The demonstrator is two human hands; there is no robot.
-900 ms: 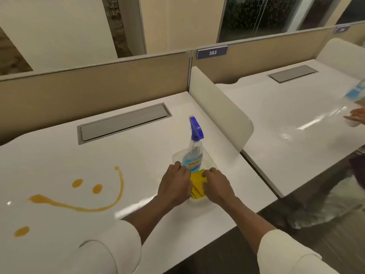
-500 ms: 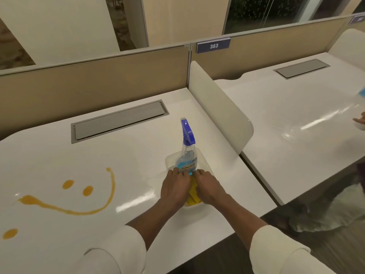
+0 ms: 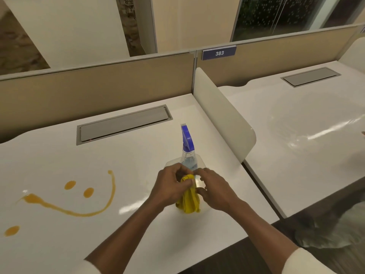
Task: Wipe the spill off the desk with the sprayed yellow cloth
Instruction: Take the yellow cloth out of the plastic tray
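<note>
An orange-yellow spill [image 3: 79, 211] drawn as a smiley face, with dots and a curved line, lies on the left of the white desk [image 3: 126, 161]. The yellow cloth [image 3: 188, 199] hangs bunched over a clear shallow container [image 3: 171, 162]. My left hand [image 3: 170, 184] pinches the cloth's top. My right hand [image 3: 212, 189] grips it from the right side. A clear spray bottle with a blue trigger head [image 3: 187, 144] stands just behind my hands, its lower part hidden by them.
A grey cable flap [image 3: 124, 124] is set into the desk at the back. A white curved divider [image 3: 223, 115] separates this desk from the neighbouring desk [image 3: 296, 139] on the right. Beige partition panels run behind; a blue "383" label [image 3: 219, 53] hangs there.
Both hands have lifted the yellow cloth up out of the container; it now hangs between them. The view shifted slightly, and the other person's hand at the right edge is nearly gone.
</note>
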